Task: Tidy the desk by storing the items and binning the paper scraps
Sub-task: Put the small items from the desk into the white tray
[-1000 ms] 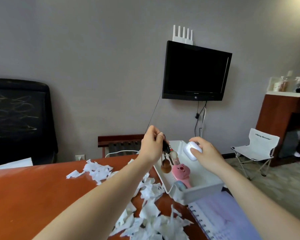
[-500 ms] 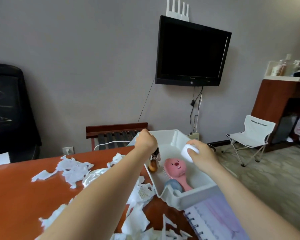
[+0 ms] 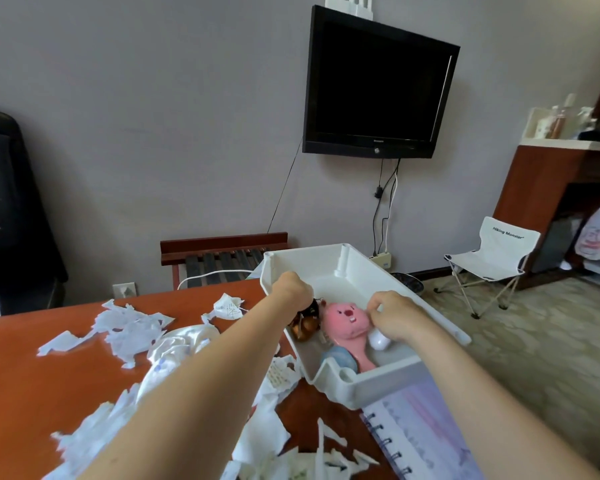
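- The tray, a white plastic box, sits at about 1 o'clock from the person on the desk; its near end rests over a spiral notebook.
- The left hand is low over the tray's 9 o'clock wall with its fingers curled downward; it appears to pinch the top of the key bunch, though the knuckles hide the fingertips; the brown charm hangs down inside the tray, close to the floor.
- The right hand is curled over a small white case; the case is down in the tray at 3 o'clock of the pink brush, just beside its handle.
- The keys are likely hard, dense and loose-jointed; held by the ring they swing and clatter, so letting go close to the floor suits them.
- The case looks smooth and rounded, so probably slippery; a hold across its two sides is safer than one on its curved top.
- The paper scraps lie from 9 to 11 o'clock, with more at 6 o'clock near the notebook; none is binned yet.
- Scraps are light, limp and quick to flutter; sweeping them into a heap with a flat hand and scooping from beneath should beat pinching each piece.
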{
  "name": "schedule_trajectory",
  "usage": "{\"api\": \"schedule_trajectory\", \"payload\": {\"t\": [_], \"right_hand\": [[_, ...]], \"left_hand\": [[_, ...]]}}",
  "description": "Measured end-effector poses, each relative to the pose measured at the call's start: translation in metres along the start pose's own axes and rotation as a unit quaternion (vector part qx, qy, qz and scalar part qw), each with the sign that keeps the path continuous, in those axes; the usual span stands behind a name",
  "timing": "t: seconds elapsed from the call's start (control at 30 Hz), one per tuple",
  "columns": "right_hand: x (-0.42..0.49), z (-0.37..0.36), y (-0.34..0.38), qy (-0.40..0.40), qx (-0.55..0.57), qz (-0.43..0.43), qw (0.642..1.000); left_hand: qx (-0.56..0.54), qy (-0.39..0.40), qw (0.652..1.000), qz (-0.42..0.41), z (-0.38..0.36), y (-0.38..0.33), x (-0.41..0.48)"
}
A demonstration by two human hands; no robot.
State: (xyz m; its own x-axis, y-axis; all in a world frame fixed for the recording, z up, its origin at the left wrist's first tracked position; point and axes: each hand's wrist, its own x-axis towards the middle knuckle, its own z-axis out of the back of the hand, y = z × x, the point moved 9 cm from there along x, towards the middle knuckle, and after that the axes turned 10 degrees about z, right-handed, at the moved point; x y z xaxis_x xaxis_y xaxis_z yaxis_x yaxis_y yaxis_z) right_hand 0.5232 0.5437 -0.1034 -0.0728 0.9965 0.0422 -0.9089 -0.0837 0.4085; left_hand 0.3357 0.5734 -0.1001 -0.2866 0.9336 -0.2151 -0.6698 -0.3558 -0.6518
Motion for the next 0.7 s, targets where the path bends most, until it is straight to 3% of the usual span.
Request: {"api": "schedule_trajectory", "payload": {"t": [0.37, 0.57, 0.7], "right_hand": [[0.002, -0.004, -0.008, -0.002, 0.018, -0.031, 0.999], [0.005, 0.015, -0.005, -0.102, 0.195, 0.002, 0.976], [-0.009, 0.029, 0.013, -0.124, 0.264, 0.042, 0.956]], "left_hand": [[0.039, 0.01, 0.994, -0.098, -0.017, -0.009, -0.004], [-0.013, 0.005, 0.992, -0.124, -0.001, -0.017, -0.015], [-0.005, 0.021, 0.985, -0.17, 0.015, -0.026, -0.038]]}}
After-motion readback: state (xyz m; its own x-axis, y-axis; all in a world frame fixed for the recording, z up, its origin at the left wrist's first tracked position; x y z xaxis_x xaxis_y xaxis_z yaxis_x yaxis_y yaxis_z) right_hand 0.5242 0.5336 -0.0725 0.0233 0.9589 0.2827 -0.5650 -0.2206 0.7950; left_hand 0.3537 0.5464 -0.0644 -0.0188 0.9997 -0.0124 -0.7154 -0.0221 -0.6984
